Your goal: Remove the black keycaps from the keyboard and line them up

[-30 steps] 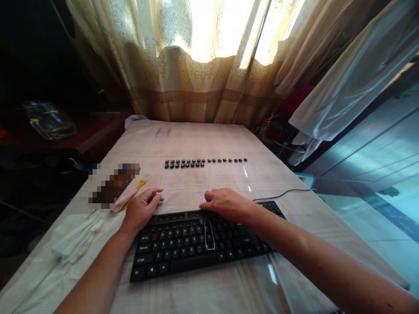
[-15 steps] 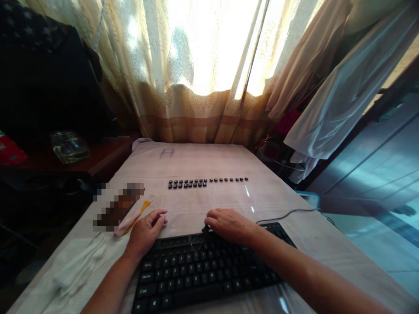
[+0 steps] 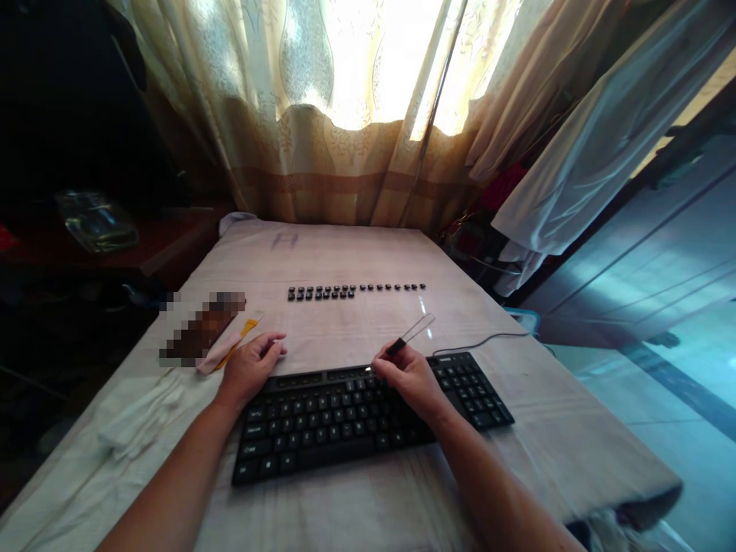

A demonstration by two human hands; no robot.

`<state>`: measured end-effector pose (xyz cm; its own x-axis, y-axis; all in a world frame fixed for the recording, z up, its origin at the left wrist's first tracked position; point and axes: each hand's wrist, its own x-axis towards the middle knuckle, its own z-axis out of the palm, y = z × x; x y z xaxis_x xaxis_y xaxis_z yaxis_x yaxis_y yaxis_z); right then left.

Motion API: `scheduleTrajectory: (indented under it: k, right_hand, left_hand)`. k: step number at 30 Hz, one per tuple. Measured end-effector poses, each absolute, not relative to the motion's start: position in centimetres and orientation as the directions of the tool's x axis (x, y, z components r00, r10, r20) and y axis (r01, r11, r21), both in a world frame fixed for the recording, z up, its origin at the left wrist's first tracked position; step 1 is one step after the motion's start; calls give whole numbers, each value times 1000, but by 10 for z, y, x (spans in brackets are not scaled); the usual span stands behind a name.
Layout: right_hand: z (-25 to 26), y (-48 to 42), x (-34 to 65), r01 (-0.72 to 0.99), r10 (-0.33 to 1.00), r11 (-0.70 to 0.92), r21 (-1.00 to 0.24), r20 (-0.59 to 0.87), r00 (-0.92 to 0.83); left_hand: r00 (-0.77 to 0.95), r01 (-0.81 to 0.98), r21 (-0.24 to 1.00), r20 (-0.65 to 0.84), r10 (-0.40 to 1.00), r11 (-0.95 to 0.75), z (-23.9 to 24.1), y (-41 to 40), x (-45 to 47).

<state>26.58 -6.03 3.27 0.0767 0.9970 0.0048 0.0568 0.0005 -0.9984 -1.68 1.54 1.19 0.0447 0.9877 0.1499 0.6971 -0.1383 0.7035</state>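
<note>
A black keyboard (image 3: 356, 418) lies on the cloth-covered table (image 3: 356, 253) in front of me. My right hand (image 3: 408, 376) is closed on a wire keycap puller (image 3: 409, 333) with a black grip, its loop pointing up and to the right, over the keyboard's top row. My left hand (image 3: 250, 366) rests at the keyboard's upper left corner, fingers loosely curled, touching the cloth and the keyboard edge. A row of removed black keycaps (image 3: 353, 290) is lined up farther back on the table.
A small yellow-handled brush (image 3: 244, 331) and a pinkish cloth lie left of my left hand, beside a blurred-out object. White tissue (image 3: 138, 410) sits at the left. The keyboard cable (image 3: 488, 339) runs right. Curtains (image 3: 345, 115) hang behind; the table edge drops off at right.
My right hand has lifted the keycap puller off the keys and now holds it by the grip above the top row. The left hand has stayed at the corner.
</note>
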Motion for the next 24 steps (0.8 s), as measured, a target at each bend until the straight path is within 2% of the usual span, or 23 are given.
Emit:
scheduleTrajectory:
  k: [11,17,24]
  right_hand:
    - [29,-55,259,189,999,6,-982,-2,-46]
    - [30,-45,260,197,986,-66,-978,-94,-137]
    - [31,-40,259,253,967,-76,-965,-133,-216]
  left_hand:
    - [57,713,685,156,986,-149,13,15,-16]
    - [60,720,678,155,986,-151,12,15,-16]
    - [62,725,671,159,985,-154,12,15,-16]
